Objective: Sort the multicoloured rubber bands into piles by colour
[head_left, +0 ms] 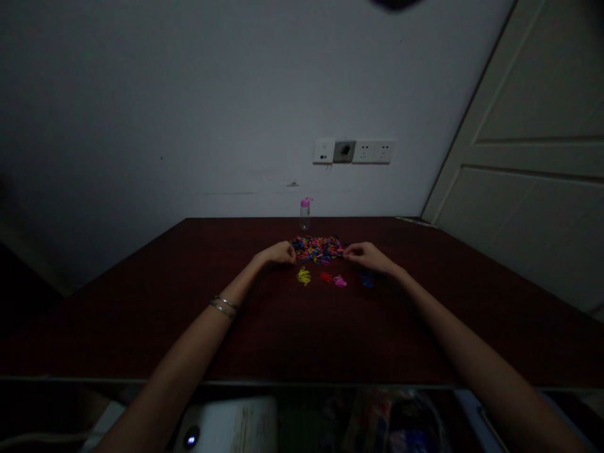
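At the frame's centre, a heap of small multicoloured loop-like pieces [317, 249] lies on the dark red-brown counter [302, 333]. The left hand [283, 253], fingers curled, is at its left edge; the right hand [362, 254], fingertips pinched, at its right. Whether either grips anything, I cannot tell. Below lie yellow loops [304, 275], red loops [326, 277], pink loops [340, 281], blue loops [367, 280].

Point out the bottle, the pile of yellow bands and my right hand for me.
Bottle [304, 218]: head view, on its clear body below the pink cap.
Yellow bands [304, 276]: head view, middle of the pile.
Right hand [369, 256]: head view, back of the hand.
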A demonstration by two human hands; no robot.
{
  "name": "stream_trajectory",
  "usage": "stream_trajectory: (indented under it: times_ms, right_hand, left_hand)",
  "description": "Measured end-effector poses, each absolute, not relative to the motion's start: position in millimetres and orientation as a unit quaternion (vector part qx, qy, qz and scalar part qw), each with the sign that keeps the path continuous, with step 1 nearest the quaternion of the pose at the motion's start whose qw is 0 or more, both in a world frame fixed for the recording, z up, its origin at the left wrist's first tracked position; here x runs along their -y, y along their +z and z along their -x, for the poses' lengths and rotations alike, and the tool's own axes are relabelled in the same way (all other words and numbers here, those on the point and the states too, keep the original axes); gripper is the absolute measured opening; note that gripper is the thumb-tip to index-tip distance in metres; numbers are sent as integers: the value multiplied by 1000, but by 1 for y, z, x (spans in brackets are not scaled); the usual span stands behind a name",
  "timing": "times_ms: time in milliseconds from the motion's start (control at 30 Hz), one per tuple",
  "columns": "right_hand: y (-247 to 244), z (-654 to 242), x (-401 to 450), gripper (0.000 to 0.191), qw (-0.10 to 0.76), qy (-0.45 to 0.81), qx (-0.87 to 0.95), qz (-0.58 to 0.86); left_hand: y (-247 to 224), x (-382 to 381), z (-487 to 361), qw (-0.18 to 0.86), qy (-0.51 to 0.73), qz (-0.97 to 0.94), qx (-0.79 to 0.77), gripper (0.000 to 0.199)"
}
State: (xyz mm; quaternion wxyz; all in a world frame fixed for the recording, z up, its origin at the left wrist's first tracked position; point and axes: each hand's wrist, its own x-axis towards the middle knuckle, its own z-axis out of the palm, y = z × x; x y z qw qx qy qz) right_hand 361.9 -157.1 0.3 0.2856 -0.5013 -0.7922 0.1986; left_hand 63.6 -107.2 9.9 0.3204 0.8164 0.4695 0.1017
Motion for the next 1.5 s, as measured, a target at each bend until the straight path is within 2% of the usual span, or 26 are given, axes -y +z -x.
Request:
stream_trajectory:
  times_ms: [400, 633, 867, 1033, 1233, 1500]
  right_hand:
    - [3, -379, 156, 29, 329, 243, 732, 545]
    - [3, -385, 157, 29, 359, 242, 714, 550]
    - [1, -389, 152, 30, 360, 212, 726, 547]
    - [3, -391, 153, 29, 355, 201, 735, 542]
    - [0, -392, 152, 25, 310, 160, 760, 548]
    - [-10, -385, 146, 22, 228, 82, 782, 575]
  left_hand:
    - [25, 117, -72, 255, 164, -850, -431, 12]
    - [40, 147, -138, 235, 144, -901, -336, 14]
    - [31, 169, -202, 177, 99, -938, -280, 12]
    - [21, 171, -216, 202, 101, -943, -243, 12]
    - [19, 149, -194, 246, 187, -913, -266, 19]
    - [4, 95, -119, 289, 368, -766, -441, 36]
